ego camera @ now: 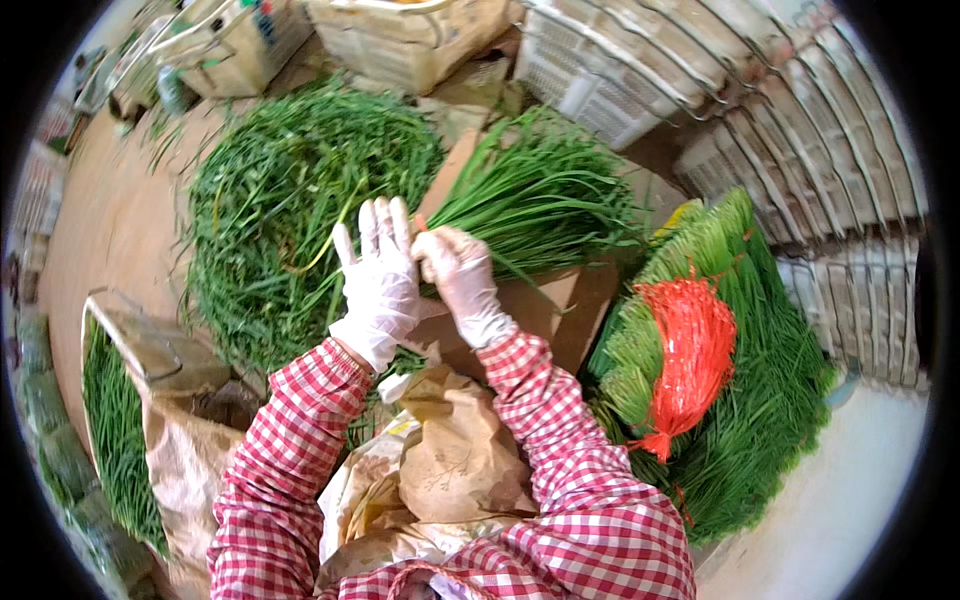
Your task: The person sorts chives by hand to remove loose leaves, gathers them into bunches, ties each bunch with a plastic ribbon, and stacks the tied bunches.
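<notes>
A bunch of long green leaves, probably garlic chives (pixel 540 199), lies across a cardboard-coloured board (pixel 551 300), its leaf tips fanned to the right. My right hand (pixel 456 274), in a whitish glove, is closed at the bunch's narrow end, where a bit of red tie (pixel 421 223) shows. Right beside it, my left hand (pixel 381 289) is gloved too, held flat with fingers stretched and slightly apart. Whether its palm touches the stem ends is hidden. Past the left fingers spreads a large heap of loose green leaves (pixel 262 225).
At right, a bundle of red plastic ties (pixel 690 360) rests on stacked green bunches (pixel 765 420). White plastic crates (pixel 600 82) stand behind at upper right, tubs (pixel 382 45) at the top. A crate (pixel 180 360) with greens stands at lower left. Brown paper-like covering (pixel 457 457) lies over my lap.
</notes>
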The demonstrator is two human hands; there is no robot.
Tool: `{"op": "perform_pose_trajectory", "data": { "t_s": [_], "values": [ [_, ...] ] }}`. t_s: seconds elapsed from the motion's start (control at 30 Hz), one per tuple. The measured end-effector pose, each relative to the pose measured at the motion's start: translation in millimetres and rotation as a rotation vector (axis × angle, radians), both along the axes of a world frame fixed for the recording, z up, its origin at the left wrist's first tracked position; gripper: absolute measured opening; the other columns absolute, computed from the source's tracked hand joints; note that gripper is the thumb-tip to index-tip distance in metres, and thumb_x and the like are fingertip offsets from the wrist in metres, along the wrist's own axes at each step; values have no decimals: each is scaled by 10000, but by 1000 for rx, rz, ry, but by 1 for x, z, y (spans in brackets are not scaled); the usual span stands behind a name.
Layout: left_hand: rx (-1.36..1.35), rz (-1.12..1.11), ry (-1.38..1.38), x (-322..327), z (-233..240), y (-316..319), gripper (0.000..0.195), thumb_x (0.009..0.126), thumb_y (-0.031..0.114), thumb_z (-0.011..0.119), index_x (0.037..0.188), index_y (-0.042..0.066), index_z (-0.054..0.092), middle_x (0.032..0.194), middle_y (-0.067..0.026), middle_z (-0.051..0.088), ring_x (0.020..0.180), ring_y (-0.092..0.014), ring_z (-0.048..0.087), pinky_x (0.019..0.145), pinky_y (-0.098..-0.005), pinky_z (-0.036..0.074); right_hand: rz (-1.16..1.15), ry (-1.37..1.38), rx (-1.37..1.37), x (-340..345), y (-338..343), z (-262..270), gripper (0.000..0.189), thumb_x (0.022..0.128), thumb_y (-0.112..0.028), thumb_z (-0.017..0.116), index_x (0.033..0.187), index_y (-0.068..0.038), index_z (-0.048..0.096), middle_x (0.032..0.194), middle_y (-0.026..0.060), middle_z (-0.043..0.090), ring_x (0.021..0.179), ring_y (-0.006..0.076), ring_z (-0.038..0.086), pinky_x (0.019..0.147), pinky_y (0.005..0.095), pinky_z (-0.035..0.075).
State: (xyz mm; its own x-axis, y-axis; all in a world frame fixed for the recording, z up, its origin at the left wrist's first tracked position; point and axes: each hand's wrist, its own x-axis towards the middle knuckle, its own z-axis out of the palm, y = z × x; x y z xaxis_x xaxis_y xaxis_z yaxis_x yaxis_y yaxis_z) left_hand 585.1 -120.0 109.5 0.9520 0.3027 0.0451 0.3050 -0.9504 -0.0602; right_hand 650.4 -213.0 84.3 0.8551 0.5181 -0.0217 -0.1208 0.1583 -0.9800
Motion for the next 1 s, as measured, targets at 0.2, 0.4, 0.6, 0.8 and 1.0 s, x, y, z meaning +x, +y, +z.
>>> {"op": "perform_pose_trajectory", "data": {
  "t_s": [0.2, 0.4, 0.6, 0.8, 1.0],
  "values": [
    [198, 99, -98, -1, -70, -16, 606, 878, 250, 437, 1391, -22, 261, 1389, -189, 355, 1321, -369, 288, 1076, -532, 202, -99, -204, -113, -18, 13, -1, 258, 904, -216, 570, 989, 10, 660, 787, 149, 671, 653, 170, 634, 600, 290, 503],
    [-410, 233, 147, 24, -25, -15, 371, 910, 227, 449, 1192, -13, 476, 967, -149, 584, 912, -296, 584, 853, -423, 456, -69, -441, -358, -21, -27, 15, 241, 892, -209, 535, 937, 11, 624, 703, 184, 625, 623, 291, 632, 562, 366, 502],
    [-272, -81, -59, 7, -47, 27, 833, 566, 410, 832, 1205, 23, 464, 1036, -160, 598, 905, -329, 610, 779, -389, 504, -60, -457, -545, -51, -68, -48, 220, 847, -196, 525, 722, -25, 587, 680, 186, 594, 642, 376, 596, 585, 457, 474],
    [-270, -5, 87, 16, -40, 13, 798, 592, 380, 805, 1215, 16, 466, 1075, -158, 578, 978, -327, 581, 811, -397, 488, 120, -237, -819, -26, -37, -70, 236, 826, -207, 517, 799, -18, 654, 755, 174, 655, 742, 338, 646, 706, 418, 521],
    [-170, -1, 114, 14, -25, 5, 717, 619, 402, 782, 1135, 2, 485, 1093, -190, 573, 1010, -356, 568, 843, -405, 467, -87, -178, -594, -74, -62, -52, 342, 815, -253, 557, 1057, -26, 636, 959, 215, 649, 911, 340, 630, 840, 407, 493]
  ]
}}
